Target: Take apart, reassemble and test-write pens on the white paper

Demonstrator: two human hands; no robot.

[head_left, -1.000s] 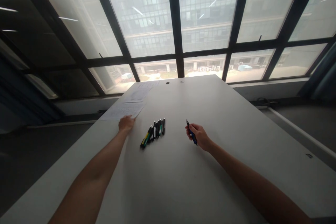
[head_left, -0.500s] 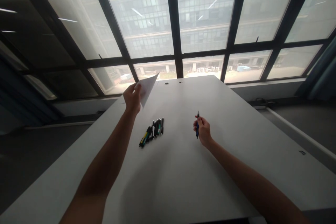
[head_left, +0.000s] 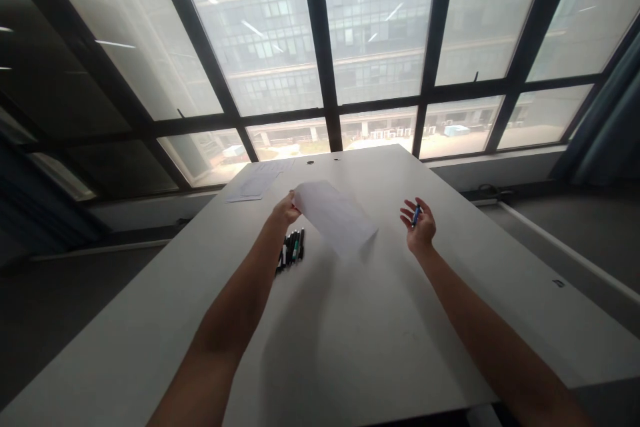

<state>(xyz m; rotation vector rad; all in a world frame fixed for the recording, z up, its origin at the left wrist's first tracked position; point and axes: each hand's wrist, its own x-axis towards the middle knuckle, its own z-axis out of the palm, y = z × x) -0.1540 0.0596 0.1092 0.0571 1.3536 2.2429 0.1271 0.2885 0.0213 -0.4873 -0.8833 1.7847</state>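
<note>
the left hand (head_left: pixel 286 209) is pinching one edge of a sheet (head_left: pixel 334 217) between thumb and fingers, holding it up off the table (head_left: pixel 380 320). the sheet is hanging in the air between the two hands, tilting down toward its free corner, which is hovering just over the tabletop and casting a soft shadow there. it is looking blank from this side, though it is too blurred to be sure.

the right hand (head_left: pixel 419 227) is lifting clear of the table with the palm turned up and the fingers spread loosely. a blue pen (head_left: pixel 415 214) is lying across the palm, and the thumb seems to be pressing it there; the fingers themselves are not curling round it. this hand is sitting near the sheet's free end but apart from it.

a bunch of pens (head_left: pixel 291 248) is lying flat on the table just beside the left forearm, below the held sheet. they are lying side by side, dark with some green and white parts, partly hidden by the arm.

further back, near the far left corner of the table, more papers (head_left: pixel 254 187) are lying flat. two small dark holes (head_left: pixel 323 161) are showing near the table's far edge. behind the table, big windows (head_left: pixel 380 27) with dark frames are facing a building.
</note>
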